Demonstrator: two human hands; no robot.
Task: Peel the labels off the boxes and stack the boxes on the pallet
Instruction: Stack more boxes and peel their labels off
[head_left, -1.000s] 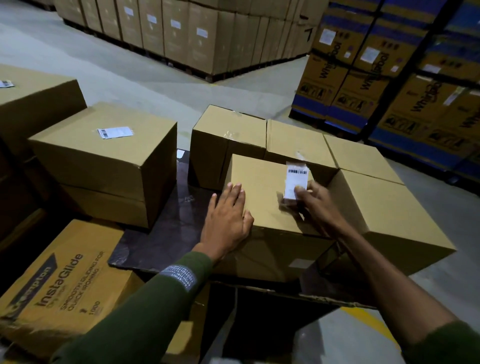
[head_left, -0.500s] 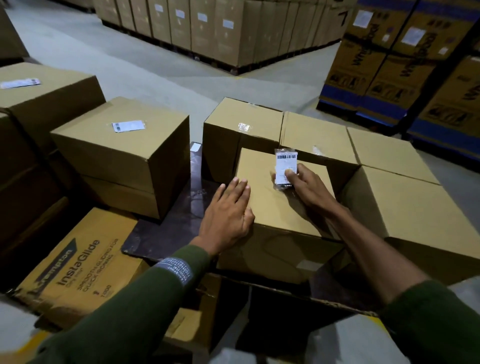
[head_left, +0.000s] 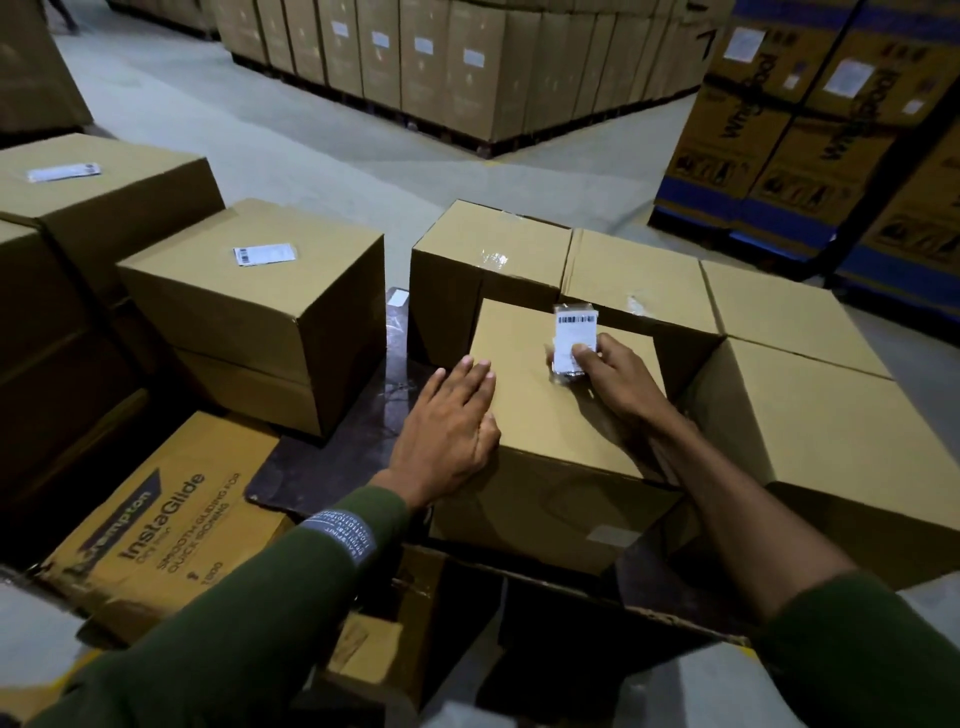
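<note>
White label (head_left: 574, 338) pinched in right hand (head_left: 618, 379), above cardboard box (head_left: 550, 415)

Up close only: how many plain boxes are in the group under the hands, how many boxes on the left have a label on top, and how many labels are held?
Plain boxes in the group: 5
Boxes on the left with a label on top: 2
Labels held, by the right hand: 1
Total: 8

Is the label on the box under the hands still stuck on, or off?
Mostly off: the right hand pinches the label, lifted upright above the box.
</note>
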